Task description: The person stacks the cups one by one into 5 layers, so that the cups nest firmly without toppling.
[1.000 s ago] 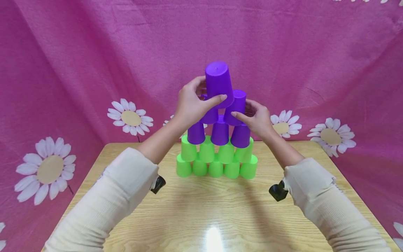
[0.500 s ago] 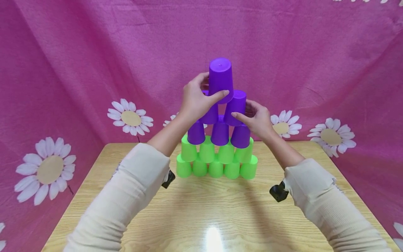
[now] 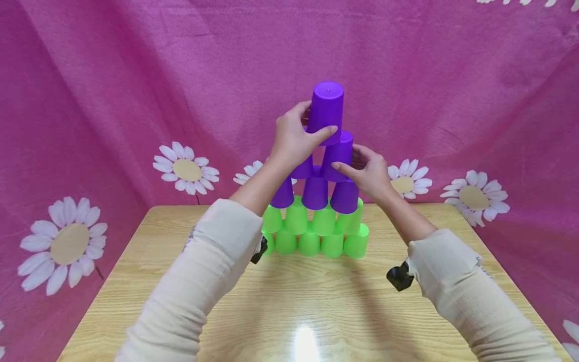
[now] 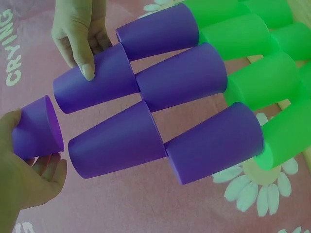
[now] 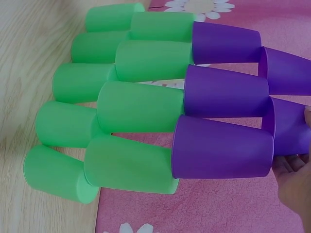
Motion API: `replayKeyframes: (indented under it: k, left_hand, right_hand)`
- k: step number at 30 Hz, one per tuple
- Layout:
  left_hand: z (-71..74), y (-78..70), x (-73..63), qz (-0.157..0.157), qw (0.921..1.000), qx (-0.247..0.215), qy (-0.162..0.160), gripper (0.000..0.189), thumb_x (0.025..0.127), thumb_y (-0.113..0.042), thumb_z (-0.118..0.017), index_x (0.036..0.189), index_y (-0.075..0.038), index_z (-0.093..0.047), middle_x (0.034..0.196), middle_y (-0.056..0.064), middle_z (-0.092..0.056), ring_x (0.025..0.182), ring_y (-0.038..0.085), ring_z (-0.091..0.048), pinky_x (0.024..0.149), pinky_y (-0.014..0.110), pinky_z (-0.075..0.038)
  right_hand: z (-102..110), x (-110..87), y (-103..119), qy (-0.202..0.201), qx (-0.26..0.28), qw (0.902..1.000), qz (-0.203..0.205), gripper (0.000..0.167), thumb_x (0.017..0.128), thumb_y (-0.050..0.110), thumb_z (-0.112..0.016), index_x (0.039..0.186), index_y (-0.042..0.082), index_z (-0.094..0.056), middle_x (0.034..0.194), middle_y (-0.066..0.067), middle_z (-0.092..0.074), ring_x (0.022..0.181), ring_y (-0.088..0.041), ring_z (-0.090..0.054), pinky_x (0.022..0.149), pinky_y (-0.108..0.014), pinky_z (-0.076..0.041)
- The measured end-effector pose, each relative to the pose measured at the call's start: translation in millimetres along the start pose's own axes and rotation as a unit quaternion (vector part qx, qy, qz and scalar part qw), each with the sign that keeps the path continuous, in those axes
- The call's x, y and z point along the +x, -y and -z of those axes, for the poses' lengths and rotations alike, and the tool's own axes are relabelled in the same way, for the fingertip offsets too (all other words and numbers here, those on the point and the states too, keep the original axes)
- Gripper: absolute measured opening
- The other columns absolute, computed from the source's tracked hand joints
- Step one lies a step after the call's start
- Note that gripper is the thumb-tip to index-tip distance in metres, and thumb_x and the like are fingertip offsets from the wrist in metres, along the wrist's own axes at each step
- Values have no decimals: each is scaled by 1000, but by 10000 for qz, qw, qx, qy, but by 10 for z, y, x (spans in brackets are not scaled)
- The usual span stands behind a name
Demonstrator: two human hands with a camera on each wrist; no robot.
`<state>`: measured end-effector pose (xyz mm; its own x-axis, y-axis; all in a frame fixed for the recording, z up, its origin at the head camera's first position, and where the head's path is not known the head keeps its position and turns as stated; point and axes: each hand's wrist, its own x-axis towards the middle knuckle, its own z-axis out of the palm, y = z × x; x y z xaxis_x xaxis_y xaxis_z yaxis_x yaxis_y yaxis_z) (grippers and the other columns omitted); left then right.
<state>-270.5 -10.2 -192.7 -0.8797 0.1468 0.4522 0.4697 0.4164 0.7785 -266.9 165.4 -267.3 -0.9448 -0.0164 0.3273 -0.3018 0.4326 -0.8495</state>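
Observation:
My left hand (image 3: 294,138) grips an upside-down purple cup (image 3: 326,113) over the top of a cup pyramid. In the left wrist view a gap separates this cup (image 4: 35,128) from the two purple cups below it. My right hand (image 3: 372,171) holds the right cup (image 3: 338,158) of that pair, thumb in front and fingers behind. Its partner, the left cup (image 4: 116,138), is partly covered by my left hand in the head view. Three more purple cups (image 3: 315,193) form the row beneath, standing on two rows of green cups (image 3: 324,221).
The pyramid stands near the back of a wooden table (image 3: 289,296). Behind and beside it hangs a pink cloth (image 3: 226,75) with white flowers. A black wrist camera (image 3: 400,276) sits under the right cuff, and my left forearm covers the pyramid's lower left edge.
My left hand has carried the purple cup rightward and slightly up, and the cup has gone from tilted to nearly upright. My right hand has stayed on its cup.

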Motion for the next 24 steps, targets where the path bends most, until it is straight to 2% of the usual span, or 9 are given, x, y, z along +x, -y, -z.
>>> replayKeyframes:
  k: [13,19,24]
  left_hand:
    - [-69,44,65,281,9995,115,-110,56,82,-28,-70,130,-5,-51,116,10,-65,103,20,-64,88,29,-52]
    - [-101,20,91,439,9980,432,-108,56,82,-29,-70,130,-7,-52,117,9,-65,103,20,-64,88,29,-52]
    - [-118,30,112,442,9965,674,-204,54,81,-28,-71,128,-7,-54,117,8,-66,103,19,-63,88,28,-51]
  right_hand:
    - [15,-2,-20,15,-17,10000,-66,54,84,16,-68,132,1,-48,120,-22,-60,110,-31,-60,96,-39,-49]
    - [15,0,-47,-20,-69,10000,-26,53,84,16,-68,131,1,-49,119,-22,-60,109,-32,-60,95,-38,-50]
    - [15,2,-40,-19,-48,10000,-16,53,84,16,-68,131,0,-49,119,-22,-60,109,-31,-60,96,-38,-49]
